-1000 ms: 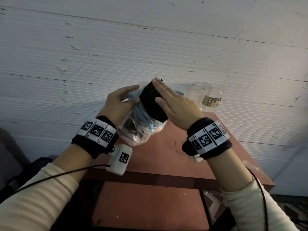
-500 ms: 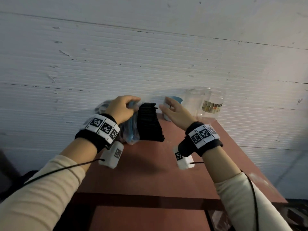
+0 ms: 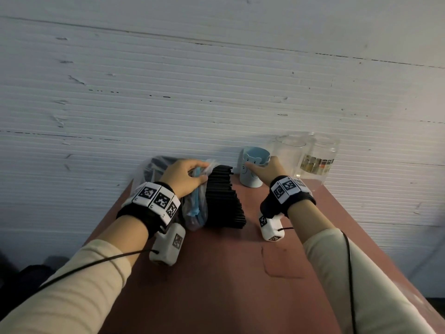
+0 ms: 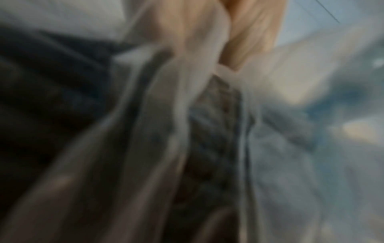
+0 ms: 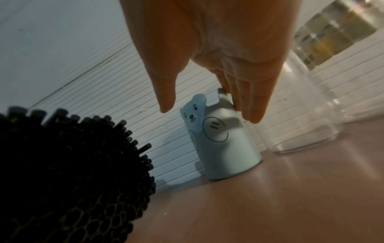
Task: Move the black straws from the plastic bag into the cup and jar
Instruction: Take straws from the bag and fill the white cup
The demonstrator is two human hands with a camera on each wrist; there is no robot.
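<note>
Reddish-brown smooth tabletop (image 3: 216, 273) carries a dense bundle of thin black straws (image 3: 224, 201), lying beside the crinkled clear plastic bag (image 3: 195, 213) pinched by the left hand (image 3: 185, 177). Farther back, the right hand (image 3: 265, 171) rests relaxed fingers (image 5: 252, 105) against the pale-blue bear-printed cup (image 5: 224, 143), beside clear ribbed jars (image 3: 313, 160) at the white grooved wall (image 3: 216, 92).

Straws (image 3: 225, 198) between bag (image 3: 195, 210) and cup (image 3: 251, 168).

Left hand (image 3: 184, 177) curled in a pinching grip, right hand (image 3: 266, 170) reaching forward, fingers (image 5: 252, 105) straight, thumb apart
</note>
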